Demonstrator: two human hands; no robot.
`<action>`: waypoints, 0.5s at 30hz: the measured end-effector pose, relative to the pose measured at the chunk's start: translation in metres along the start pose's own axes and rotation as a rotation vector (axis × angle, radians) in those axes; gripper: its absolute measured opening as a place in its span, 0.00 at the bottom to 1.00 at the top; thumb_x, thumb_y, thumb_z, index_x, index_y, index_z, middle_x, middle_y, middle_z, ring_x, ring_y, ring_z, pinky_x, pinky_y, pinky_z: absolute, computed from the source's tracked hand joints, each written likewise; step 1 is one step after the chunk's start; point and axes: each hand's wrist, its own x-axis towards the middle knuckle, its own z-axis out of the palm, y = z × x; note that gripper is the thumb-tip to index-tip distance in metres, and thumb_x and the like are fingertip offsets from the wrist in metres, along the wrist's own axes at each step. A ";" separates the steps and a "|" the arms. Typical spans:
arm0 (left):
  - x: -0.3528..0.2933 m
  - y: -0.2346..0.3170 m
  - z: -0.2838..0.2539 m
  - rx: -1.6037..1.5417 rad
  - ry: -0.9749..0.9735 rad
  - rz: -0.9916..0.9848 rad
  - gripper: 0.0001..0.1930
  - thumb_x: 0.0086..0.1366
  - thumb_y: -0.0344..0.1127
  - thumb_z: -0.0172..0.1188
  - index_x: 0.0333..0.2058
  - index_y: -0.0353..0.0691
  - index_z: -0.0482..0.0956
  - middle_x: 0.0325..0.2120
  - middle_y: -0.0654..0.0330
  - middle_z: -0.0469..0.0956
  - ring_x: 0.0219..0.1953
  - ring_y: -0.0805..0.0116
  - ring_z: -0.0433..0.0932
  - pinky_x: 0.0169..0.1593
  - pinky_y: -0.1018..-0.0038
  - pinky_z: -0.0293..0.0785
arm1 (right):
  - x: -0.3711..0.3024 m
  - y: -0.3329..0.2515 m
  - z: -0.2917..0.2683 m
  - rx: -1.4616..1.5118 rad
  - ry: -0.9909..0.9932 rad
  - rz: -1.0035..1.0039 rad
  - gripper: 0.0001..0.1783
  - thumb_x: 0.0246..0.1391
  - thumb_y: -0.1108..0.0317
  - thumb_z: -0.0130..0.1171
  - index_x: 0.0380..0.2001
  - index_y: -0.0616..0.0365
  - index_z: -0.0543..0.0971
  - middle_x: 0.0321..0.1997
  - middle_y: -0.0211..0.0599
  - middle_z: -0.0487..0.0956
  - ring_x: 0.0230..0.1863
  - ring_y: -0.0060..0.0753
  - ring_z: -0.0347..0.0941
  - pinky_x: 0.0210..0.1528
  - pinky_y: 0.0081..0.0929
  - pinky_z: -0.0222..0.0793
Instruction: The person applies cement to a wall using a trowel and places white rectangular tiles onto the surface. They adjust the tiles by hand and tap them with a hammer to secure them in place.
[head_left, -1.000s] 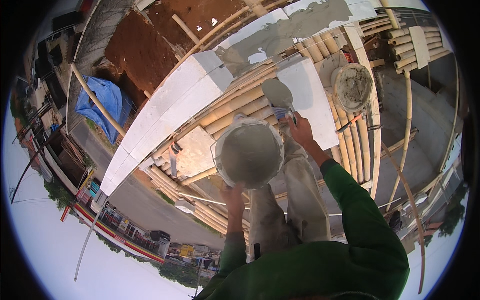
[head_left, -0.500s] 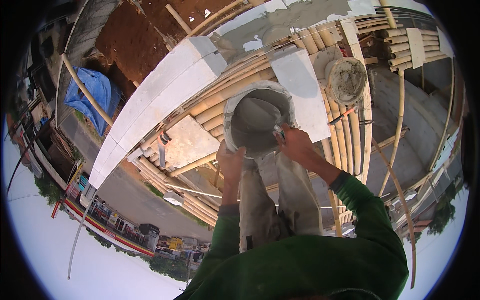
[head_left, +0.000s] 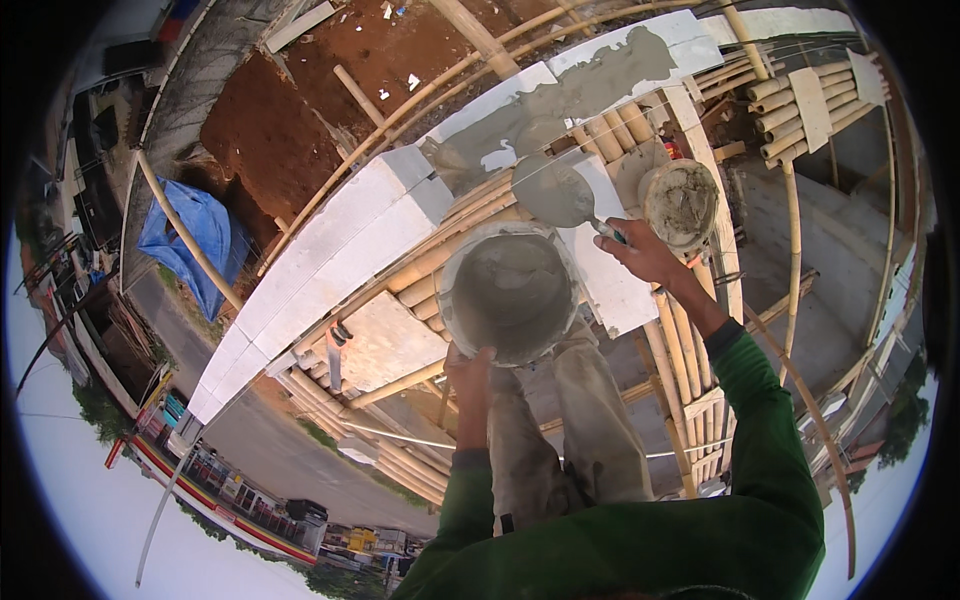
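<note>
My right hand (head_left: 640,250) is closed round the handle of a trowel (head_left: 553,190), whose broad blade is coated in grey mortar and hangs beside the top of the wall. With my left hand (head_left: 470,372) I grip the near rim of a bucket (head_left: 447,300) that holds wet grey mortar (head_left: 510,290). The bucket is over the bamboo planking in front of my legs. Beyond it, a layer of mortar (head_left: 610,82) is spread along the top of the white block wall (head_left: 330,235), with one more block standing left of the spread.
A second mortar-crusted bucket (head_left: 683,205) stands right of my right hand. White blocks (head_left: 615,270) lie on the bamboo poles (head_left: 690,340). A handsaw (head_left: 335,352) rests by a board (head_left: 390,345) at left. Bamboo uprights (head_left: 790,260) rise at right, and the ground drops away beyond the wall.
The trowel has come up out of the bucket and moved forward and right to the wall with my right hand. My left hand stays on the bucket's rim. The view has shifted slightly.
</note>
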 end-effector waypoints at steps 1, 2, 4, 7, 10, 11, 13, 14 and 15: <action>-0.002 0.000 -0.003 0.013 0.003 0.014 0.24 0.55 0.17 0.61 0.53 0.31 0.78 0.44 0.59 0.82 0.42 0.71 0.81 0.49 0.73 0.78 | 0.021 0.000 -0.010 -0.049 -0.043 -0.031 0.32 0.67 0.46 0.55 0.56 0.68 0.77 0.49 0.64 0.80 0.55 0.61 0.76 0.59 0.47 0.70; -0.005 0.000 -0.007 0.019 0.011 0.017 0.24 0.55 0.17 0.61 0.53 0.31 0.77 0.44 0.59 0.82 0.41 0.71 0.81 0.49 0.73 0.78 | 0.048 -0.002 -0.013 -0.092 -0.017 -0.119 0.32 0.67 0.47 0.54 0.57 0.68 0.76 0.48 0.63 0.81 0.53 0.62 0.77 0.59 0.48 0.71; -0.010 0.000 -0.014 0.045 0.022 -0.001 0.23 0.55 0.18 0.61 0.52 0.31 0.77 0.43 0.60 0.82 0.41 0.71 0.81 0.49 0.73 0.78 | 0.094 -0.007 -0.009 -0.178 0.147 -0.204 0.30 0.67 0.48 0.53 0.53 0.69 0.78 0.45 0.62 0.82 0.50 0.64 0.78 0.57 0.51 0.73; -0.017 0.002 -0.026 0.112 0.038 -0.015 0.22 0.56 0.19 0.62 0.52 0.32 0.77 0.43 0.60 0.82 0.41 0.71 0.81 0.48 0.73 0.78 | 0.153 -0.013 -0.015 -0.320 0.246 -0.269 0.28 0.67 0.48 0.51 0.52 0.65 0.79 0.45 0.62 0.83 0.51 0.65 0.79 0.56 0.53 0.73; -0.023 0.000 -0.038 0.152 0.046 0.028 0.22 0.56 0.19 0.63 0.51 0.34 0.78 0.43 0.61 0.81 0.42 0.71 0.81 0.48 0.74 0.78 | 0.177 -0.013 -0.027 -0.334 0.242 -0.204 0.28 0.68 0.48 0.51 0.55 0.61 0.78 0.48 0.62 0.82 0.54 0.64 0.78 0.58 0.52 0.73; -0.025 -0.001 -0.041 0.155 0.045 0.030 0.22 0.55 0.19 0.63 0.51 0.34 0.78 0.43 0.61 0.81 0.42 0.71 0.80 0.47 0.74 0.78 | 0.179 -0.010 -0.033 -0.295 0.267 -0.199 0.29 0.68 0.47 0.52 0.57 0.62 0.77 0.49 0.62 0.82 0.54 0.63 0.78 0.58 0.52 0.73; -0.030 -0.003 -0.047 0.161 0.065 0.009 0.23 0.56 0.19 0.62 0.52 0.33 0.77 0.45 0.60 0.81 0.44 0.69 0.80 0.49 0.72 0.78 | 0.176 -0.001 -0.047 -0.192 0.316 -0.178 0.30 0.68 0.46 0.53 0.59 0.61 0.76 0.51 0.63 0.81 0.55 0.63 0.77 0.58 0.51 0.73; -0.033 -0.004 -0.049 0.168 0.086 -0.013 0.23 0.56 0.18 0.62 0.52 0.32 0.77 0.47 0.58 0.81 0.45 0.67 0.81 0.51 0.71 0.77 | 0.174 0.006 -0.054 -0.123 0.339 -0.163 0.30 0.68 0.45 0.53 0.60 0.59 0.76 0.51 0.63 0.81 0.55 0.63 0.77 0.58 0.51 0.73; -0.036 -0.003 -0.051 0.165 0.112 -0.034 0.23 0.56 0.17 0.61 0.53 0.30 0.77 0.48 0.57 0.81 0.47 0.66 0.81 0.53 0.70 0.77 | 0.171 0.014 -0.061 -0.055 0.362 -0.145 0.30 0.68 0.45 0.54 0.60 0.58 0.76 0.51 0.62 0.82 0.55 0.64 0.77 0.58 0.51 0.73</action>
